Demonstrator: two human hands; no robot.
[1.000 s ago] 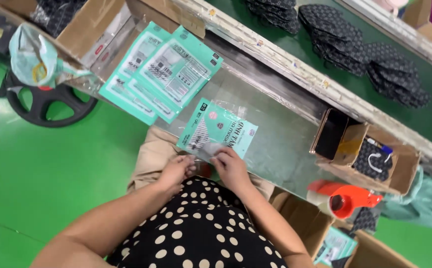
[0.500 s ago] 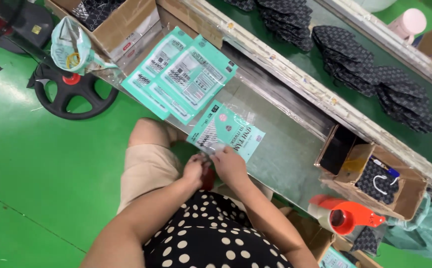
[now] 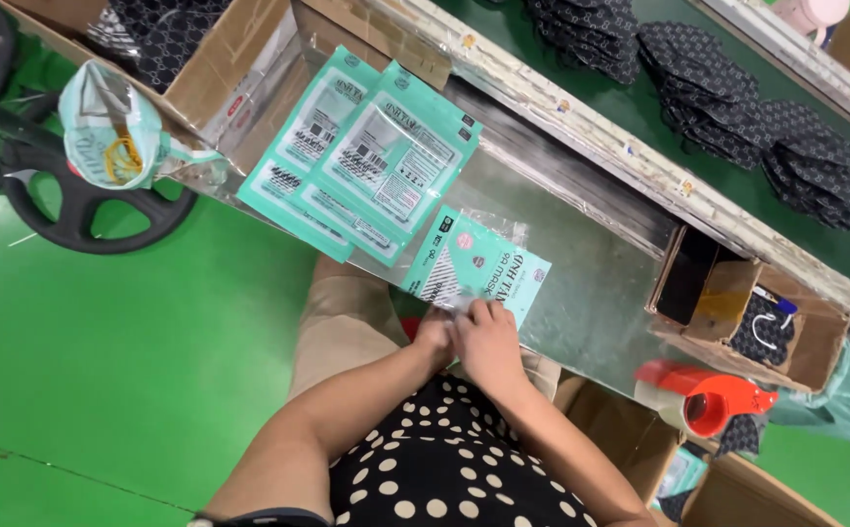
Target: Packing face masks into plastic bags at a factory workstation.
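Pinching the near edge of a teal pouch (image 3: pixel 478 265), both hands (image 3: pixel 469 337) press together at the worktop (image 3: pixel 591 283) edge. Sealing looks unfinished, I judge; finished pouches (image 3: pixel 366 156) lie stacked just beyond, with black masks (image 3: pixel 737 98) still piled well apart.

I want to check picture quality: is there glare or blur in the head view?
Head view: soft glare on the metal table and on the clear edge of the teal packet; both hands look fairly sharp; the frame is tilted, and the green floor is evenly lit.
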